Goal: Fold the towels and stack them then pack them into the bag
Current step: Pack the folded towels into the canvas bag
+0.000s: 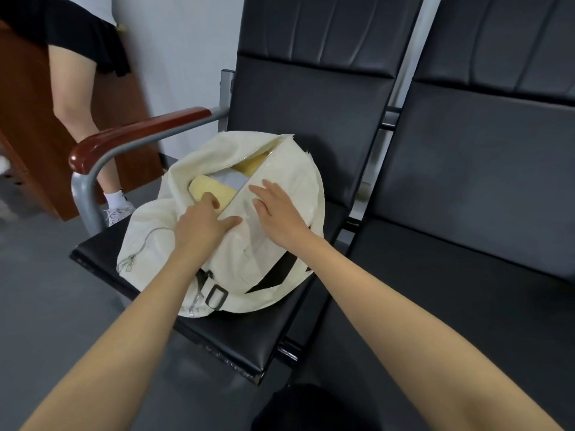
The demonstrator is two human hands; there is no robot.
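So your black seat (249, 331) has the cream bag (280, 169) slumped across most of it, reaching nearly to the front edge, zip wide open. Inside you've got a folded yellow towel (211, 189) with a grey towel (231, 180) tucked behind it. Your right hand (280, 213) lies flat and relaxed on the bag's flap. Your left hand (202, 222) curls over the opening onto the yellow towel, can't tell if it's actually gripping.
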